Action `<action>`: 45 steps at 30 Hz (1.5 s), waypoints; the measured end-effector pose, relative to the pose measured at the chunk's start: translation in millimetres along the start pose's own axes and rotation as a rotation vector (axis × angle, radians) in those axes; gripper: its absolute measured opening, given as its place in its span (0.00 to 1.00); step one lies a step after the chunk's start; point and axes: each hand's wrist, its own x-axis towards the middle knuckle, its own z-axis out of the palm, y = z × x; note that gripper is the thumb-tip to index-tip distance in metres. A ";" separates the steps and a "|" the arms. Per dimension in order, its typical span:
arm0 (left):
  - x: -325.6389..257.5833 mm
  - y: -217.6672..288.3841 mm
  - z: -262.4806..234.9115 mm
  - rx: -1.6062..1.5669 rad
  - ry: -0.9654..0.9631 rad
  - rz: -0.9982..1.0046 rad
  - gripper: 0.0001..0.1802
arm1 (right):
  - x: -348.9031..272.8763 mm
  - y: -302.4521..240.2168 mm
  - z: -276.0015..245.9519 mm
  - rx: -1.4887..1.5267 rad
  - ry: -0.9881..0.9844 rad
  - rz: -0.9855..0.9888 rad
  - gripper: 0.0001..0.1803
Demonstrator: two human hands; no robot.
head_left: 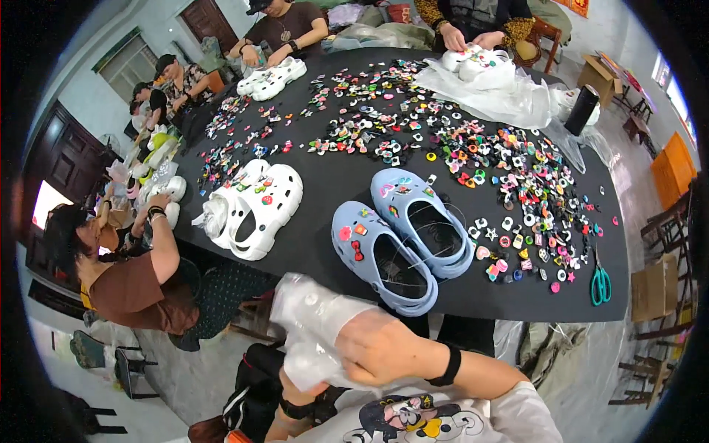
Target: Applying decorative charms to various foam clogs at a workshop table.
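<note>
Both my hands hold a clear plastic bag below the near edge of the black table. My right hand, with a black wristband, grips its upper side; my left hand grips it from beneath, mostly hidden by the plastic. Just beyond the bag, two light blue clogs with small charms lie side by side on the table, toes pointing away. Left of them sits a pair of white clogs with charms.
Several small colourful shoe charms are scattered over the table's middle and right. Green scissors lie near the right edge. Other people sit along the left and far sides with white clogs. Crumpled clear plastic lies far right.
</note>
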 end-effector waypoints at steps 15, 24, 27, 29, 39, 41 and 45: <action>21.8 -9.3 17.4 -1.270 0.540 -0.639 0.25 | -15.9 -14.7 25.0 -0.308 -0.137 -0.338 0.17; 40.3 18.4 7.6 0.213 -0.039 0.009 0.26 | -42.7 -11.6 -3.8 0.651 0.417 0.150 0.43; 69.9 43.6 44.4 -0.380 0.049 0.210 0.27 | -91.5 -0.2 6.3 0.565 0.429 0.229 0.43; 74.9 22.6 59.9 -0.253 -0.107 0.303 0.38 | -136.9 13.4 -11.1 0.287 0.446 0.315 0.38; 135.7 46.3 62.7 0.525 -0.138 0.299 0.59 | -237.2 -7.3 -86.7 0.299 1.196 0.954 0.31; 140.7 52.1 64.0 0.498 -0.206 0.233 0.58 | -265.1 -5.2 -81.7 -0.073 0.862 0.899 0.28; 152.1 47.1 66.4 0.103 -0.285 0.282 0.44 | -193.4 -22.7 -93.7 0.007 0.421 0.649 0.26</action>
